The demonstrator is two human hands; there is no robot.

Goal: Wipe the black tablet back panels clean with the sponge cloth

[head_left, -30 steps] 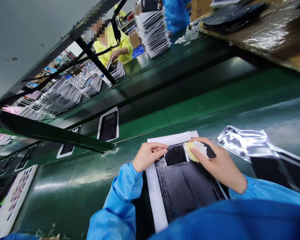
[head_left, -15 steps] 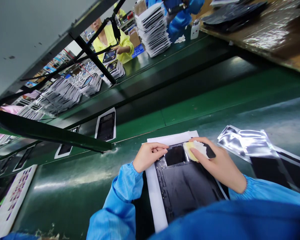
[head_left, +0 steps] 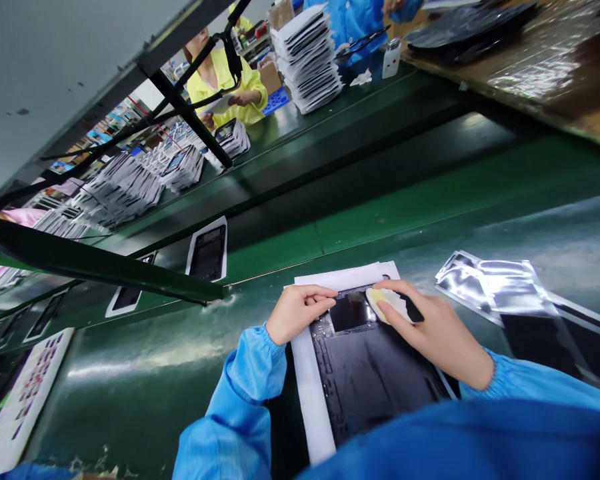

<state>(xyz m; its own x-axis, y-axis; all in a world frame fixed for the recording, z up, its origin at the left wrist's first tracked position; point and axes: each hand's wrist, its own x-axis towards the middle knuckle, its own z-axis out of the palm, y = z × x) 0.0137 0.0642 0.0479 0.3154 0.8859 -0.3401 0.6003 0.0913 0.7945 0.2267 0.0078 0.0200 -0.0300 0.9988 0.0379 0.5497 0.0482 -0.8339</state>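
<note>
Near the top right of the black device (head_left: 380, 373), the right hand (head_left: 443, 330) pinches a pale pad (head_left: 395, 302), best worked flat and lightly, while the left hand (head_left: 296, 313) rests at its top-left corner, grip unclear.

Left hand (head_left: 300, 312): fingertips at panel's (head_left: 380, 373) far left corner. Right hand (head_left: 433, 327): pale pad (head_left: 391, 304) between thumb and fingers, on panel's far end beside the dark square (head_left: 349, 311). Paper (head_left: 311, 407) under panel, below left hand. Shiny film (head_left: 513, 287) right of right hand. Another panel (head_left: 209, 253) ahead-left of left hand. Paper stack (head_left: 307, 63) well ahead of both hands, co-worker in yellow (head_left: 250, 100) left of it.
</note>
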